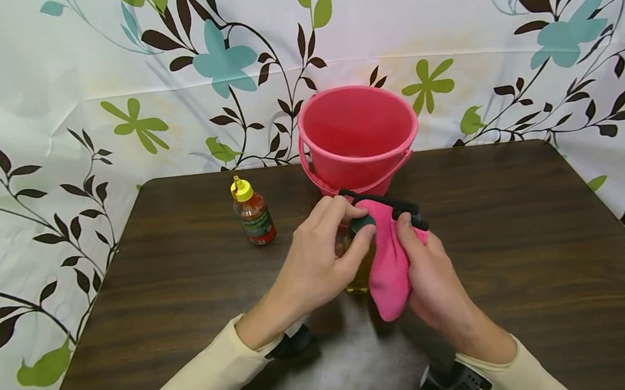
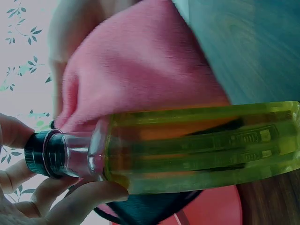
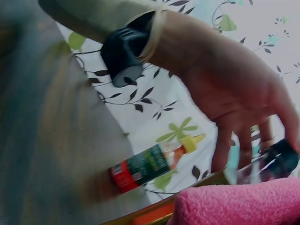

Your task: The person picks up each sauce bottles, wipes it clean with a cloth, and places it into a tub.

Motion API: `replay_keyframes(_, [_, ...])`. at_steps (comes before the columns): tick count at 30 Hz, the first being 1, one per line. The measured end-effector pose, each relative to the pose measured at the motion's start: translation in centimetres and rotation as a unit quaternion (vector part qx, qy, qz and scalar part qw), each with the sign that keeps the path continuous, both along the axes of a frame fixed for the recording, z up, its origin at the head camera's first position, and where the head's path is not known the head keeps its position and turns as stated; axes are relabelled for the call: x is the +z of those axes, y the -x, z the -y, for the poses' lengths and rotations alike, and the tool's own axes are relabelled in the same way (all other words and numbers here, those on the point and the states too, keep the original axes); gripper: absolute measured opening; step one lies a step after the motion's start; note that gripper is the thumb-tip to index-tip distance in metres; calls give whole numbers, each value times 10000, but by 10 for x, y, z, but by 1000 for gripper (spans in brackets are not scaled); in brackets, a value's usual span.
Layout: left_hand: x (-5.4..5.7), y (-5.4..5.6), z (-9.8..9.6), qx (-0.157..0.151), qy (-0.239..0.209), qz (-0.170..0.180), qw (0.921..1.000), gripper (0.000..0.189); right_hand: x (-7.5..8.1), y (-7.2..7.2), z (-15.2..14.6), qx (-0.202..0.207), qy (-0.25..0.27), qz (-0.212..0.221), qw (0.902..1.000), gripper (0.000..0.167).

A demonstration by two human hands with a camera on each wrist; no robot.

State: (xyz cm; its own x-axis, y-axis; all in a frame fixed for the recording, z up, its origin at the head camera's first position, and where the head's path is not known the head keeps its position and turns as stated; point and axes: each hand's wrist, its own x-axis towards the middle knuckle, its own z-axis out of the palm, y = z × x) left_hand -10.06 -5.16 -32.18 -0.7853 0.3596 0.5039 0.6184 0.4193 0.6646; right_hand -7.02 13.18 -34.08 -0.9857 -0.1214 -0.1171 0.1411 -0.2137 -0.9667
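Observation:
My left hand (image 1: 321, 251) pinches the dark cap (image 2: 38, 153) of a clear bottle of yellow oil (image 2: 201, 150). The bottle stands upright, partly behind that hand and the cloth in the head view. My right hand (image 1: 433, 268), just to its right, grips a fuzzy pink cloth (image 1: 388, 276) together with black-framed sunglasses (image 1: 384, 201), thumb over the frame. One dark lens shows below the bottle in the left wrist view. The cloth bunches close beside the bottle and hangs down from the fingers.
A pink bucket (image 1: 364, 170) with its handle lowered stands behind my hands at the table's back edge. To the left is a small red sauce bottle (image 1: 254, 217) with a yellow cap. A leaf-patterned curtain (image 1: 249, 24) hangs behind the dark wooden table (image 1: 522, 230).

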Motion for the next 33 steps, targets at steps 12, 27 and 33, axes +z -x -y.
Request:
replay_keyframes(12, [2,1,1,1,-13,55,10000,15,42,-1,-10,23,206,-477,9986,49])
replay_keyframes(27, [7,3,5,263,236,257,9990,23,30,-8,-11,-442,-9,-639,9970,46])
replay_keyframes(33, [6,5,3,297,192,245,9991,24,22,-9,-6,-138,-280,-1078,9937,51])
